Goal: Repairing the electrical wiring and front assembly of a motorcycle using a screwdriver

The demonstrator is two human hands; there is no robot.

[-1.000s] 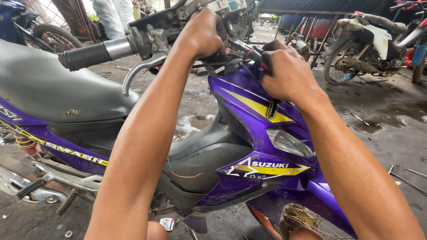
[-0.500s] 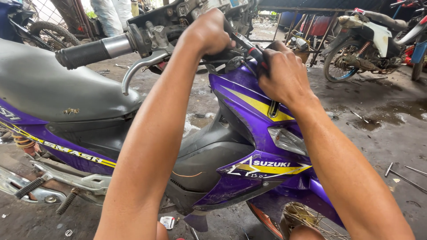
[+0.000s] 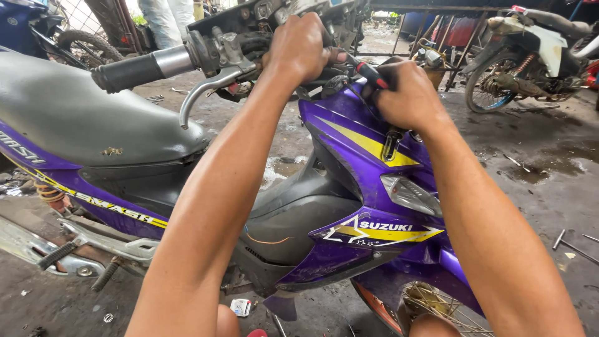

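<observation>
A second motorbike (image 3: 530,53) stands at the far right on wet concrete. 2 metal rods (image 3: 571,243) lie on the floor (image 3: 536,187) near it. A small white packet (image 3: 240,307) lies below the frame.

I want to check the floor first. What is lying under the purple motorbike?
Under the motorbike, the dirty wet floor shows a small white packet, a washer and some scattered bits. The arms and the bodywork cover the rest.

Purple fairing (image 3: 349,162) with yellow stripe, grey seat (image 3: 81,118)
</observation>
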